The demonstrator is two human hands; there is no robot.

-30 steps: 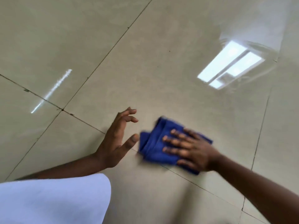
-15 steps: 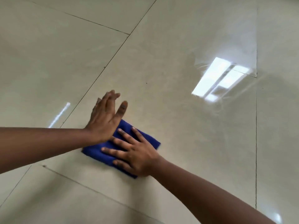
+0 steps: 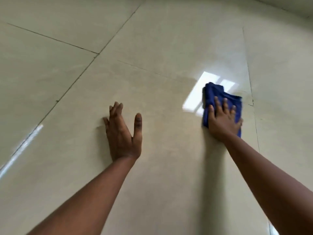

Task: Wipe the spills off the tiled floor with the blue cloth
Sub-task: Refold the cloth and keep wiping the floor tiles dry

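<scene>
While the left hand now props flat and spread on the floor, the right hand, fingers spread, has swept the cloth away to the right, onto a glossy patch; wiping looks ongoing.

The right hand lies flat over the blue cloth and hides its near half, so the cloth's full outline and folds cannot be made out. Any spill under or beside the cloth is lost in the bright glare on the tiled floor. The left hand is smeared with motion blur at its fingertips, and whether they touch the floor cannot be told. Both forearms are cut off by the lower edge.
</scene>
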